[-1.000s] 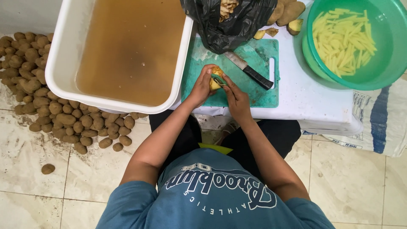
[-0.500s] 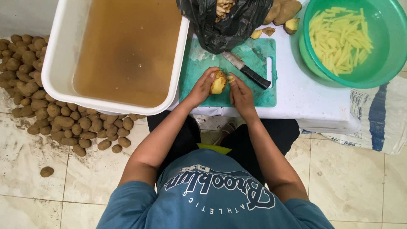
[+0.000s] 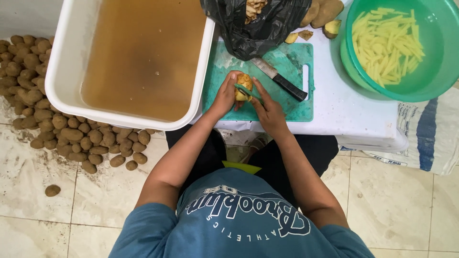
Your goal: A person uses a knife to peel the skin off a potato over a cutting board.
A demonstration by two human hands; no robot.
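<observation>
left hand (image 3: 226,96) wrapped around a partly peeled potato (image 3: 243,81), held just above the green cutting board (image 3: 287,102); fingers curled tight on its left side. right hand (image 3: 268,111) closed on a green peeler (image 3: 248,92), blade laid across the potato's lower face. both hands nearly touching over the board's middle. on the board, right of the potato, a black-handled knife (image 3: 279,79) lying slantwise. behind the board a black plastic bag (image 3: 260,26) with peelings showing at its mouth, and a few potatoes (image 3: 325,12) beside it. on the white counter (image 3: 349,112) to the left, a white tub (image 3: 67,71) of cloudy brown water; to the right, a green basin (image 3: 444,62) of water with cut potato sticks (image 3: 387,45). on the tiled floor, left of the counter, a pile of unpeeled potatoes (image 3: 52,124)
</observation>
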